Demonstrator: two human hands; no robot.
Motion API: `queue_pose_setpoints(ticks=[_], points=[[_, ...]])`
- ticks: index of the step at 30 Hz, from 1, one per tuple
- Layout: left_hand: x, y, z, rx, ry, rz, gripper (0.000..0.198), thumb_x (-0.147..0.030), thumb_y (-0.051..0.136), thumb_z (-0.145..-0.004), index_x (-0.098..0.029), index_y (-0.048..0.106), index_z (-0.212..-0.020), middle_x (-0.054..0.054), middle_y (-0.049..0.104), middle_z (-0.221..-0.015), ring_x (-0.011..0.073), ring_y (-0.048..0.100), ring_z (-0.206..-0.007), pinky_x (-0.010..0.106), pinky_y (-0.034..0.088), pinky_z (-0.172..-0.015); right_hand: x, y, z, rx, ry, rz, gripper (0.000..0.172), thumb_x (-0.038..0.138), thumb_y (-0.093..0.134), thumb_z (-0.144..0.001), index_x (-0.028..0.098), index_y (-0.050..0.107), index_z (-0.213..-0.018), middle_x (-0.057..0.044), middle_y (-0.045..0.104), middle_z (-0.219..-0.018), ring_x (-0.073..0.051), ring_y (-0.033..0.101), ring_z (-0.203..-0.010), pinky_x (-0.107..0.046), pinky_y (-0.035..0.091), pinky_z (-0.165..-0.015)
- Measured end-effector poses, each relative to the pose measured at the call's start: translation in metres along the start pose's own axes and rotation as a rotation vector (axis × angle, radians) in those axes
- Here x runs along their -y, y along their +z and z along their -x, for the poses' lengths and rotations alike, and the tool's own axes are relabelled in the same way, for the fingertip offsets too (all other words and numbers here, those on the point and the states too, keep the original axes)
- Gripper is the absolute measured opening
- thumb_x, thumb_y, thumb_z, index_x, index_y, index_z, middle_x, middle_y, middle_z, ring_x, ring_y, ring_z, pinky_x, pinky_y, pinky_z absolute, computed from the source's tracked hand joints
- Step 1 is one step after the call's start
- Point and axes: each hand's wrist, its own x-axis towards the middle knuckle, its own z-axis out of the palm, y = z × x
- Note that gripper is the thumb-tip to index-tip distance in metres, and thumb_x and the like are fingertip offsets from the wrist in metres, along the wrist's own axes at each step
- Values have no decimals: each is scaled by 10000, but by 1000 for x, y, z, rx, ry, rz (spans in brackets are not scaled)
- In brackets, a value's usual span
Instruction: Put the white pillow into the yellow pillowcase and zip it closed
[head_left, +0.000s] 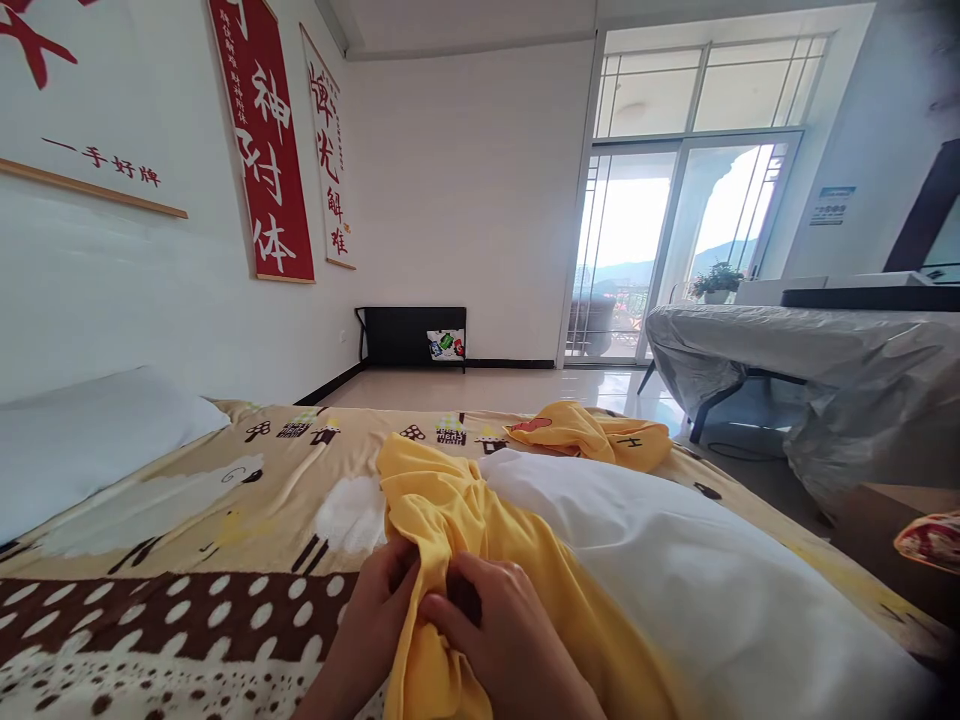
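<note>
Bunched yellow fabric, which looks like a pillowcase (517,520), lies across the middle of the bed in front of me. My left hand (386,590) grips its edge from the left, with the fingertips tucked behind a fold. From the right, my right hand (487,610) pinches the same edge between thumb and fingers, close to the left hand. A plump white pillow (660,540) rests against the right side of the yellow fabric, and part of it is covered. Behind them lies a second yellow cloth (600,435) with printed figures, crumpled near the bed's far edge.
A patterned blanket (292,500) with sheep and dots covers the bed. Another white pillow (97,440) lies at the left by the wall. Off to the right stand a plastic-covered table (757,330) and a cardboard box (870,530). A black folded panel (397,335) leans against the far wall.
</note>
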Motion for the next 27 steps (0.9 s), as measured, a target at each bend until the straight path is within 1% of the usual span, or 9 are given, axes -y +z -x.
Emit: queue_pose_setpoints(ticks=[3,7,9,12,16,19,22,25,27], points=[[-1,-6,2,73,44,35,564,-563,655,-700,-165,616,-1098,112,650,-1149,294,580,-1096,343,489,-935,-5,-3,-3,11,23,-60,311,379,605,-792,195,459,-588,15,490,-564,-117,369,-562,-267,252,-555],[-10,-8,4,211,90,-5,429,-449,631,-785,-186,613,-1124,82,663,-1116,259,578,-1076,293,484,-904,-10,-4,-8,50,1,-284,350,405,553,-823,192,401,-591,37,383,-571,-99,319,-563,-248,244,-518],[-13,-5,4,200,70,-11,386,-426,632,-784,-177,641,-1080,70,681,-1050,252,594,-1002,279,496,-837,-11,-4,-10,54,-17,-411,407,486,544,-829,196,376,-599,45,341,-582,-92,302,-562,-240,240,-501],[-13,0,0,171,68,-43,399,-447,631,-773,-161,667,-1049,66,684,-983,238,594,-892,264,495,-743,-12,-5,-13,61,-23,-552,498,623,547,-795,200,360,-608,51,309,-589,-87,295,-558,-233,236,-486],[-8,0,-7,237,80,3,414,-469,620,-778,-144,678,-1027,59,669,-912,209,569,-811,275,487,-753,-13,-5,-17,105,-9,-699,529,673,579,-756,197,384,-636,49,314,-608,-85,304,-568,-225,233,-489],[-11,-8,-10,327,68,-12,386,-460,601,-799,-142,686,-1000,50,662,-863,190,557,-782,267,479,-757,-15,-1,-19,107,3,-766,528,668,598,-748,191,396,-646,51,314,-608,-78,290,-561,-221,218,-489],[-21,-19,-6,384,91,-132,341,-429,584,-821,-144,696,-972,51,670,-868,190,554,-811,245,468,-754,-15,2,-19,122,15,-804,525,663,613,-741,183,417,-661,51,327,-615,-75,295,-567,-217,221,-495],[-28,-23,-1,390,115,-231,325,-417,560,-832,-150,706,-947,60,680,-895,210,564,-863,237,468,-744,-15,5,-19,143,13,-821,521,664,606,-749,183,419,-673,50,332,-626,-75,299,-574,-215,227,-500],[-28,-21,1,346,144,-264,321,-404,552,-829,-155,703,-966,75,685,-956,229,570,-897,250,476,-743,-14,6,-19,135,-5,-776,531,677,582,-760,187,404,-659,53,317,-613,-75,283,-564,-218,219,-493]])
